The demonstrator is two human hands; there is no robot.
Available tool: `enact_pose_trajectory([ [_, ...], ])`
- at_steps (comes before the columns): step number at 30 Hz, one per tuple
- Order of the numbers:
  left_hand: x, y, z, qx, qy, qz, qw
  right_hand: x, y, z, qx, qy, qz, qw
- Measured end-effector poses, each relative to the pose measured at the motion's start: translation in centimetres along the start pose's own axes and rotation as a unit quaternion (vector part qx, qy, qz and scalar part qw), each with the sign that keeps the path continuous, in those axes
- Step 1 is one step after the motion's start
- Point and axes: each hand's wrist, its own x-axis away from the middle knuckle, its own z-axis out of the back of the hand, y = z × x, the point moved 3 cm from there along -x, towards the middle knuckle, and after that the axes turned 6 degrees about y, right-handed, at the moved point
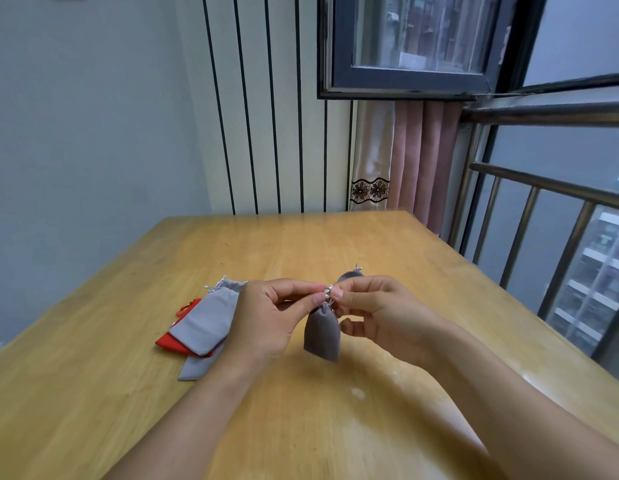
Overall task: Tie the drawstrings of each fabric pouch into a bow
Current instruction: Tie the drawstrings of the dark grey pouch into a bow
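Above mid-counter (336, 244), well clear of its edges, the dark grey pouch (322, 336) hangs; left hand (266, 317) and right hand (377, 313) pinch its silver drawstrings (329, 293) between thumb and forefinger. Other pouches (204, 323) lie left.

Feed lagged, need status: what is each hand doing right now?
Left hand: pinches the silver drawstring of the dark grey pouch.
Right hand: pinches the same drawstring.

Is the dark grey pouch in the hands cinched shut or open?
Shut: the dark grey pouch is gathered tight at its neck, where both hands pinch the drawstrings.
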Motion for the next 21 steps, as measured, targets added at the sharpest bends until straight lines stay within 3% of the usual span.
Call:
enact_pose_trajectory([
  [5,0.3,-0.1,0.0,-0.085,-0.008,-0.078,0.993,0.1,0.2,-0.2,-0.005,0.006,-0.02,1.0],
  [8,0.4,0.3,-0.1,-0.163,0.009,-0.178,0.97,0.0,0.4,-0.4,-0.02,0.018,-0.039,0.999],
  [11,0.4,0.4,-0.1,-0.176,0.021,-0.218,0.96,-0.1,0.6,-0.7,-0.05,0.023,-0.044,0.997],
  [13,0.4,0.4,-0.2,-0.165,0.038,-0.201,0.965,-0.1,0.8,-1.0,-0.078,0.027,-0.046,0.996],
  [17,0.8,-0.2,-0.8,-0.026,0.075,-0.04,0.996,-0.1,0.6,-1.5,-0.128,0.037,-0.048,0.99],
  [21,1.1,0.0,-1.5,0.047,0.087,0.011,0.995,-0.1,0.8,-1.9,-0.204,0.072,-0.062,0.974],
])
